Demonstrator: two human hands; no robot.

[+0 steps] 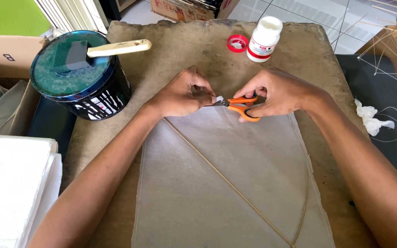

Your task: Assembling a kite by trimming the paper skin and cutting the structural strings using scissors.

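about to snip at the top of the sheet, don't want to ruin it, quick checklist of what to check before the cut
1. Right hand grips the orange scissors: ok.
2. Left hand pinches the paper at the blade tips: ok.
3. Left fingers clear of the blades: cannot tell, they sit very close.
4. Thin stick out of the blades' path: cannot tell, its top end is hidden under the left hand.
5. Paper sheet lies flat on the board: ok.
6. Glue bottle capped: not ok, its red cap lies beside it.
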